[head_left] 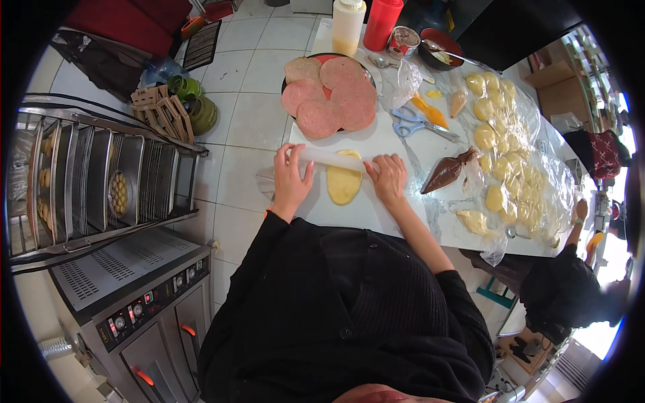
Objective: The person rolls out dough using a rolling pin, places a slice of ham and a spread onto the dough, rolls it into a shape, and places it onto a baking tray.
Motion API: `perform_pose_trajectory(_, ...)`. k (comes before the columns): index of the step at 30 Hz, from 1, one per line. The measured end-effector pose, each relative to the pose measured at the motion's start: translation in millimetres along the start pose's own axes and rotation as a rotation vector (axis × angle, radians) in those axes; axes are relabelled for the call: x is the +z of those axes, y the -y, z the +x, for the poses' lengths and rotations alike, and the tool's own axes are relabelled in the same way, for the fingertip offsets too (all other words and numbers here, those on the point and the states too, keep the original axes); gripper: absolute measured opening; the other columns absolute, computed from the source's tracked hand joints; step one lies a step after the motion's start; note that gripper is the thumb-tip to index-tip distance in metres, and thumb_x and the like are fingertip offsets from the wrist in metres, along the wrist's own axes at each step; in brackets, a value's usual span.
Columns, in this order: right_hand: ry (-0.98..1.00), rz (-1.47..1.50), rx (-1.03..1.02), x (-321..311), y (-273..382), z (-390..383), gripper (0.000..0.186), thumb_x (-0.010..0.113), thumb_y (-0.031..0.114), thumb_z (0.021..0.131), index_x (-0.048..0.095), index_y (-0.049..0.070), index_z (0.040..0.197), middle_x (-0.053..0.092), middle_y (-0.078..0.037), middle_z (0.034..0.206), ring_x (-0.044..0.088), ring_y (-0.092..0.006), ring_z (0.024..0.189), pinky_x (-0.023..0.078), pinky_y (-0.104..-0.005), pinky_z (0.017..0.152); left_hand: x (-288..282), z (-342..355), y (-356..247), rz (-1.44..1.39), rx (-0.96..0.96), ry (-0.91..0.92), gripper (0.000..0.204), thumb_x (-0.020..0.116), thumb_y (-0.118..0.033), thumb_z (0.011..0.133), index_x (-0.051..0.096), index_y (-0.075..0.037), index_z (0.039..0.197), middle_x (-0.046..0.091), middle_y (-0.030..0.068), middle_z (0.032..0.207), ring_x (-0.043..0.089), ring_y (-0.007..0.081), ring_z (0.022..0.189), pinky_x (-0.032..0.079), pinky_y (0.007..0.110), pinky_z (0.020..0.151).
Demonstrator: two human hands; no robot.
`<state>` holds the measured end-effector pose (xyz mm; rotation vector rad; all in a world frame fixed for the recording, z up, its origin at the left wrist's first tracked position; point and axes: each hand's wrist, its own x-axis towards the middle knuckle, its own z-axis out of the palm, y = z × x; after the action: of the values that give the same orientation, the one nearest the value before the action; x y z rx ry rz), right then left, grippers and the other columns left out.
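Note:
A white rolling pin (322,157) lies crosswise over a flattened oval of yellow dough (344,187) on the table in front of me. My left hand (291,180) grips its left end, fingers over the top and thumb toward the dough. At the other end, the curled fingers of my right hand (388,177) hold the pin. Most of the dough shows on my side of the pin, with a small part beyond it. Just past the pin sits a round dark plate (285,82) covered with several pink slices of sliced meat (318,119).
Right of my hands lie a brown-filled piping bag (446,170), blue-handled scissors (408,123) and many dough balls (496,198) under clear plastic. Bottles (347,27), a can (404,41) and a bowl (440,50) stand far back. Left are a tray rack (101,181) and an oven (127,269); another person (561,289) is at right.

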<state>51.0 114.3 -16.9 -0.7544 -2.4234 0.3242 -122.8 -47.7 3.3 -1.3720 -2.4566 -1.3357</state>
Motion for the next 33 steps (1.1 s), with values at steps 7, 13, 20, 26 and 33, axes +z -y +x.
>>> perform_pose_trajectory(7,0.133,-0.014,0.044,-30.0,18.9,3.5,0.028,0.065,0.033,0.082,0.058,0.008,0.091,0.057,-0.006,0.097,0.050,-0.0261,0.091,0.033,-0.0436,0.081,-3.8,-9.6,11.6,0.378,0.080,0.010,0.013,0.059,-0.018,0.084,0.061,-0.008,0.091,0.053,0.0076,0.102,0.048,0.0280,0.093,0.040,0.038,0.080)
perform_pose_trajectory(13,0.119,-0.243,0.099,-0.7,25.6,18.3,0.050,0.049,0.039,0.091,0.046,0.005,0.127,0.042,-0.012,0.135,0.031,-0.0281,0.132,0.017,-0.0557,0.104,22.9,25.6,-15.7,0.306,-0.033,0.266,0.024,0.055,-0.020,0.085,0.054,-0.004,0.104,0.055,0.0110,0.103,0.051,0.0316,0.097,0.040,0.042,0.082)
perform_pose_trajectory(20,0.422,-0.144,0.126,-38.0,72.4,-68.9,0.062,0.047,0.030,0.091,0.026,0.005,0.143,0.023,-0.013,0.150,0.018,-0.0277,0.140,0.006,-0.0522,0.111,-16.6,-68.0,-19.4,0.388,0.258,0.144,0.032,0.060,-0.016,0.081,0.053,-0.006,0.111,0.054,0.0099,0.110,0.050,0.0290,0.104,0.037,0.044,0.095)
perform_pose_trajectory(26,0.258,0.326,0.262,-45.1,35.6,-77.3,0.054,0.047,0.014,0.092,0.028,0.006,0.142,0.035,-0.014,0.144,0.030,-0.0308,0.135,0.016,-0.0478,0.111,-28.6,-100.3,9.8,0.115,0.262,0.153,0.047,0.068,-0.002,0.068,0.055,-0.009,0.113,0.056,0.0055,0.104,0.051,0.0261,0.098,0.039,0.042,0.087)
perform_pose_trajectory(33,0.417,0.003,-0.009,16.2,74.7,-8.7,0.055,0.049,0.028,0.092,0.032,0.008,0.140,0.028,-0.010,0.148,0.023,-0.0242,0.139,0.010,-0.0501,0.112,-88.2,-94.5,51.7,0.162,-0.097,-0.292,0.033,0.060,-0.008,0.083,0.054,-0.004,0.114,0.055,0.0135,0.109,0.049,0.0309,0.101,0.037,0.042,0.087)
